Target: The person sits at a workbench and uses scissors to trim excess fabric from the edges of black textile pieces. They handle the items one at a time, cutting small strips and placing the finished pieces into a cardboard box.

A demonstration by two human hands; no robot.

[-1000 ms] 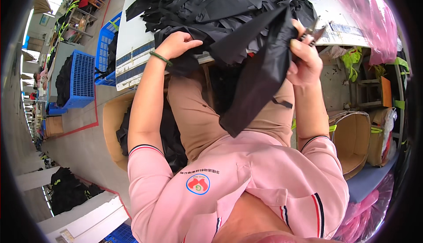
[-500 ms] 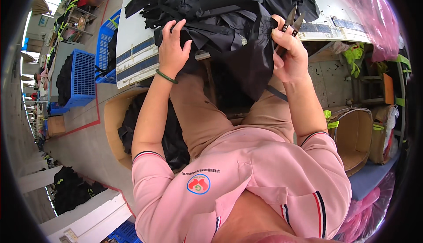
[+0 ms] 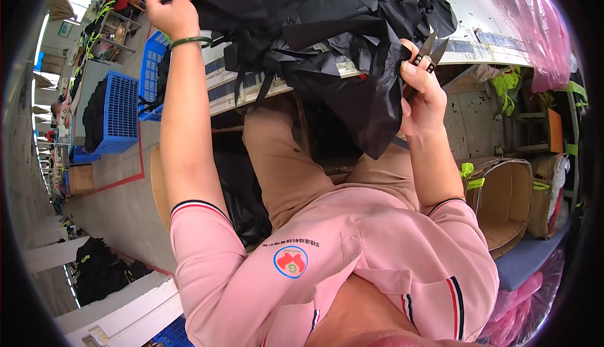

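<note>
Here's the left hand [image 3: 173,13], far out in the upper left of the frame, fingers curled over the edge of a stretch of black cloth [image 3: 229,1] that runs off rightward, sloping slightly down into a tangled black heap [image 3: 358,4] on the white table [image 3: 475,16]. Right of centre, the right hand [image 3: 424,92] carries a double load: small dark snips [image 3: 430,51] lodged among the fingers, and a hanging black panel [image 3: 371,111] gripped by its right-hand edge. And this is the relation that counts: the panel lies to the left of the right hand, its long axis dropping from the heap's front edge down and rightward to a pointed tip above the brown trousers [image 3: 274,139], while the snips' parted blades aim the other way, up the frame and a touch right, apart from the panel. The right hand is plainly the nearer, touching it; the left sits well apart. Are cloth and panel one piece? The folds hide it, no telling.
</note>
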